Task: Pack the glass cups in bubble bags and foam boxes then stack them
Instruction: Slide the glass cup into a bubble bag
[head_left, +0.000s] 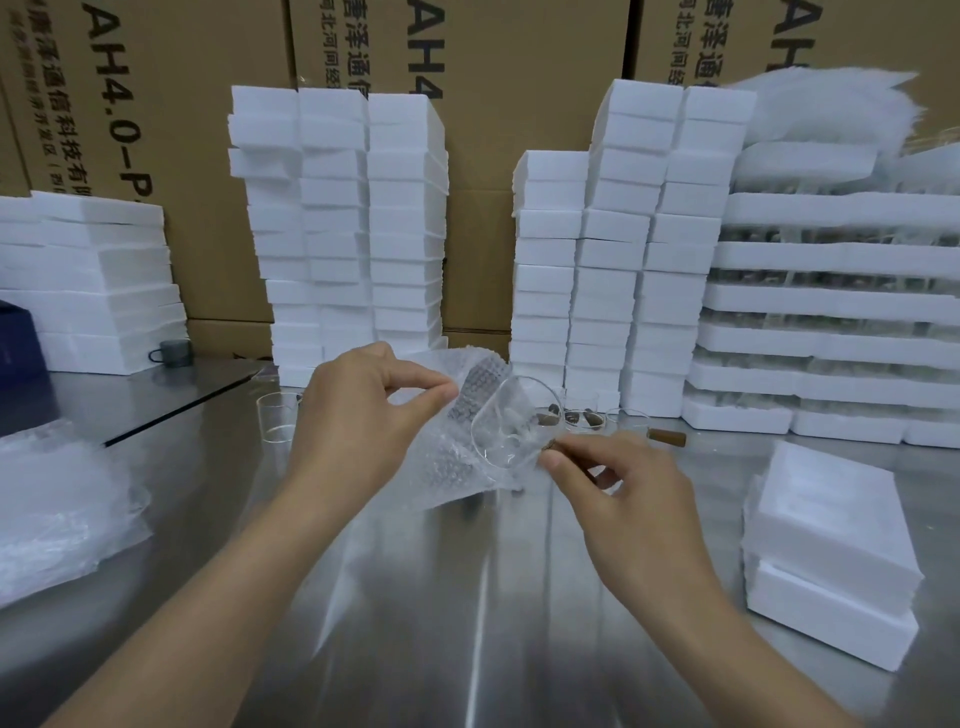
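Note:
Above the steel table (415, 597), my left hand (358, 410) pinches the upper edge of a clear bubble bag (447, 467). A glass cup (511, 423) lies tilted against the bag's open end, its rim facing up and right. My right hand (613, 483) holds this cup by its brown wooden handle. Another glass cup (275, 418) stands on the table to the left. A few more cups (582, 415) with brown handles sit behind, near the foam stacks. Two foam boxes (826, 551) are piled at the right.
Tall stacks of white foam boxes (343, 228) (618, 249) line the back, with foam trays of glassware (831, 312) at the right. A heap of bubble bags (57, 499) lies at the left. Cardboard cartons (493, 104) stand behind. A grey cup (171, 353) sits at back left.

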